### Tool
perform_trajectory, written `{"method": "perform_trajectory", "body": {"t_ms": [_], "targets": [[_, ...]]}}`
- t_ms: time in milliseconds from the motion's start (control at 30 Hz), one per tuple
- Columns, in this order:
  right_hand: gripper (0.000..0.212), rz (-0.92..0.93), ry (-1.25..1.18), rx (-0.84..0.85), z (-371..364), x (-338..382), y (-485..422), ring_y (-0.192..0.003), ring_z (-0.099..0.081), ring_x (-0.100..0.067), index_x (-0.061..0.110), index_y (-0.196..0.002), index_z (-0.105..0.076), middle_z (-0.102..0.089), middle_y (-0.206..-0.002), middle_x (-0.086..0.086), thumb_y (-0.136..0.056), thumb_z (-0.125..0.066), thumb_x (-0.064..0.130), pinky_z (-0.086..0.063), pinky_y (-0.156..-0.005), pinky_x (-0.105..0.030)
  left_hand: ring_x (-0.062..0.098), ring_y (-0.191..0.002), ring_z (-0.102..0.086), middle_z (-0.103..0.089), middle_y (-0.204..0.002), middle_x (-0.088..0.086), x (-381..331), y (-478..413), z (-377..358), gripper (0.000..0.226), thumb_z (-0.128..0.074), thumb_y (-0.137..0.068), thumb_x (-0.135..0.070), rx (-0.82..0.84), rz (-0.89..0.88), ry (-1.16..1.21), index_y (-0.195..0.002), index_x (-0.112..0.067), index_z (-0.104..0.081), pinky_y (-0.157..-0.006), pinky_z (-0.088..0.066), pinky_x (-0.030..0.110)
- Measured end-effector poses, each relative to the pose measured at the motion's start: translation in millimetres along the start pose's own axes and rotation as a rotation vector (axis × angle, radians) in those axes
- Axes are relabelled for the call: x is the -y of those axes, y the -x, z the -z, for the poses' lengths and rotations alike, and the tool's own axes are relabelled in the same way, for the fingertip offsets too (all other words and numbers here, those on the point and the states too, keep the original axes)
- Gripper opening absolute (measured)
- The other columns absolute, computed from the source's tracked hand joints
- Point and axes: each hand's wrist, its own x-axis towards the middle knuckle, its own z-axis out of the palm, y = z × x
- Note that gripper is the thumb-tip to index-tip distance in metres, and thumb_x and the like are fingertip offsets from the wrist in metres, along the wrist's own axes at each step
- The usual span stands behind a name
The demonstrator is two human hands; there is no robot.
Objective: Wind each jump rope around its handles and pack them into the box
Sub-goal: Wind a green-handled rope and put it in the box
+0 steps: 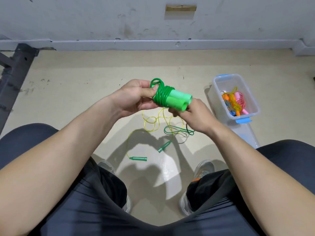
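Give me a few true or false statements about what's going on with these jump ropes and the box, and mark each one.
1. The left hand and the right hand both hold the green rope. True.
2. The green rope hangs loose. False: it is coiled round its handles.
3. A yellow rope lies unwound on the floor. True.
4. The box is empty. False: the box already holds pink and orange ropes.
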Motion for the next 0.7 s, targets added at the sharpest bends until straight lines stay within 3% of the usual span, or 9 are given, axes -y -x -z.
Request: {"method": "perform_trajectory", "body": {"t_ms": [67,167,233,333,433,567,700], "targets": [[0.04,0.023,0.076,0.041,7,-2,-1,-0.062,-0.032,-0.019,0.012,-0.069,-0.058,-0.046,-0.058,-0.004,-0.071,-0.057,0.052,-0.037,-0.057,-0.035,0.015,-0.077,-0.073,-0.073,-0.085,0.005,0,2,7,0.013,-0.066,-0.09,-0.011,0.112,0.037,-0.151,-0.102,-0.006,-0.064,-0.072,-0.061,0.025],[0.051,-0.001,0.051,0.119,16,-3,0,-0.058,-0.025,-0.014,0.01,-0.061,-0.049,-0.033,-0.052,0.005,-0.069,-0.07,0.055,-0.025,-0.053,-0.033,0.014,-0.067,-0.071,-0.071,-0.073,0.002,4,1,13,0.008,-0.067,-0.093,-0.007,0.144,0.065,-0.405,-0.091,-0.009,-0.06,-0.066,-0.061,0.026],[0.044,-0.071,-0.031,0.179,18,-5,-1,-0.056,-0.03,-0.014,0.011,-0.063,-0.058,-0.035,-0.053,0.008,-0.083,-0.075,0.047,-0.025,-0.054,-0.032,0.016,-0.065,-0.069,-0.07,-0.07,0.002,8,-1,16,0.01,-0.064,-0.096,-0.004,0.102,0.062,-0.564,-0.089,-0.009,-0.059,-0.067,-0.062,0.028],[0.036,-0.126,-0.061,0.175,12,-1,-3,-0.058,-0.034,-0.021,0.017,-0.074,-0.072,-0.04,-0.059,-0.005,-0.099,-0.056,0.037,-0.029,-0.059,-0.034,0.021,-0.065,-0.066,-0.066,-0.072,0.009,13,-6,17,0.012,-0.065,-0.095,-0.002,0.008,0.016,-0.685,-0.088,-0.01,-0.059,-0.066,-0.062,0.029],[0.031,-0.132,0.108,0.065,2,7,-3,-0.068,-0.057,-0.028,0.017,-0.079,-0.074,-0.066,-0.069,-0.012,-0.097,-0.051,0.029,-0.045,-0.063,-0.033,0.025,-0.068,-0.063,-0.063,-0.071,0.006,18,-11,18,0.014,-0.068,-0.094,-0.005,-0.141,-0.061,-0.742,-0.088,-0.014,-0.06,-0.072,-0.062,0.038],[0.025,-0.15,0.154,-0.198,-21,20,4,-0.07,-0.06,-0.027,0.018,-0.082,-0.074,-0.069,-0.069,-0.002,-0.095,-0.057,0.032,-0.046,-0.064,-0.034,0.023,-0.071,-0.065,-0.065,-0.081,0.007,26,-19,13,0.013,-0.071,-0.093,-0.009,-0.355,-0.16,-0.669,-0.092,-0.017,-0.06,-0.072,-0.062,0.036],[0.023,-0.189,-0.14,-0.349,-44,35,8,-0.063,-0.066,-0.023,0.019,-0.086,-0.063,-0.068,-0.064,0.002,-0.097,-0.049,0.034,-0.052,-0.065,-0.036,0.02,-0.077,-0.067,-0.066,-0.088,0.008,34,-25,0,0.013,-0.07,-0.094,-0.01,-0.522,-0.252,-0.477,-0.1,-0.014,-0.059,-0.07,-0.061,0.031]]}}
